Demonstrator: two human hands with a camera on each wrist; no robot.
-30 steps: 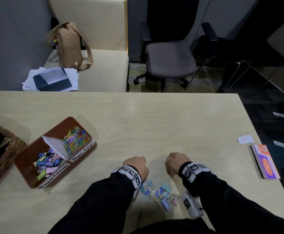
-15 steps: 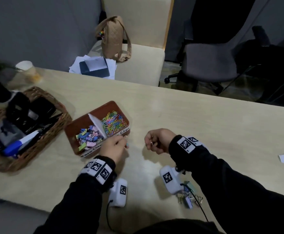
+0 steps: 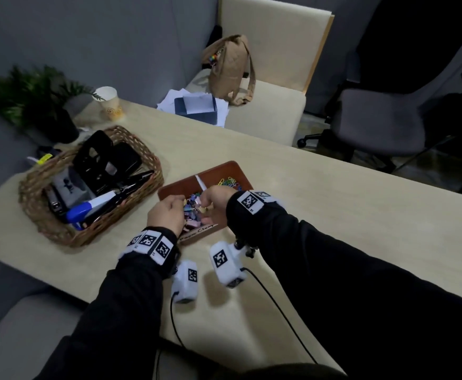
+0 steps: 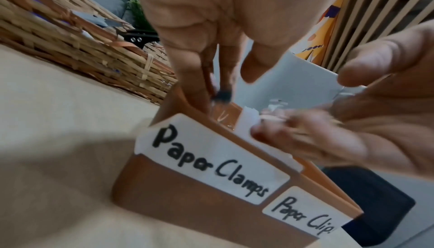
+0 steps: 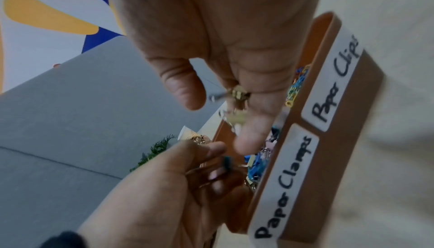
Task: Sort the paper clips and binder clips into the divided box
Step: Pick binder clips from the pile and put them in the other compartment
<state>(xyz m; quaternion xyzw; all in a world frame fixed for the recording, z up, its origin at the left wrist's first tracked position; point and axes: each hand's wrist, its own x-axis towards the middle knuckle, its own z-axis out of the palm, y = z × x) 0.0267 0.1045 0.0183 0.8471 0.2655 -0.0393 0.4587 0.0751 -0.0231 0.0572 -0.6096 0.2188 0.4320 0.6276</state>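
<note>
Divided box (image 3: 225, 167): brown, beside the wicker basket (image 3: 46, 215). Left hand (image 3: 166, 215) pinches a dark binder clip (image 5: 227, 161); right hand (image 3: 216, 204) loosely curls round gold ones (image 5: 238, 92). Both over the "Paper Clamps" (image 4: 211, 159) compartment. Advice: release low, clear of the divider (image 3: 201, 183).

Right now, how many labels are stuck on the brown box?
2. The "Paper Clamps" label is on the box's front beside the basket end; the "Paper Clips" label sits next to it on the same side.
</note>
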